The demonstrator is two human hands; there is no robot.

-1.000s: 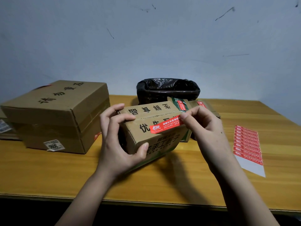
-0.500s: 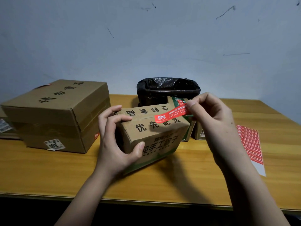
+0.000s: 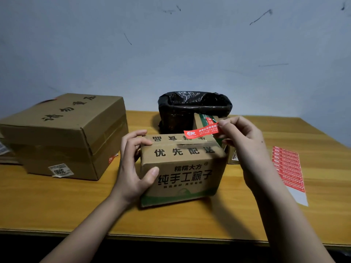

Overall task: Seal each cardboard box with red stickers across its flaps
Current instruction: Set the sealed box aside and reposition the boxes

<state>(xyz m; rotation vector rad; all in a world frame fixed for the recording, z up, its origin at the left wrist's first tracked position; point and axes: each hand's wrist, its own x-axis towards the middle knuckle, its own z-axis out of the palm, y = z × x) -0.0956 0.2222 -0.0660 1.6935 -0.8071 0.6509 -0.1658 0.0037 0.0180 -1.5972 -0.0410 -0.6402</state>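
Box in work: small cardboard box (image 3: 182, 168) is sitting near the middle of the desk (image 3: 57, 205), close to the front edge, flaps lying closed, black printed characters facing up and forward.
Left hand: left hand (image 3: 133, 168) is gripping the box's left end, fingers curling over the top flap, thumb pressing on the front face; hand clamped on the box.
Right hand: right hand (image 3: 247, 147) is pinching one end of a red sticker (image 3: 201, 131) between thumb and fingertips, closed on it.
Sticker: strip is hanging in the air above the far right part of the box top; whether its free end is touching the cardboard cannot be told.
Sticker sheet: sticker sheet (image 3: 288, 168) with rows of red labels is lying flat toward the right edge, well apart from the box.
Large box: large cardboard box (image 3: 64, 135) is standing at the left edge, closed.
Bin: black-lined bin (image 3: 193, 109) is standing at the back edge, behind the small box.
Other boxes: another box (image 3: 204, 118) is showing partly behind the right hand.
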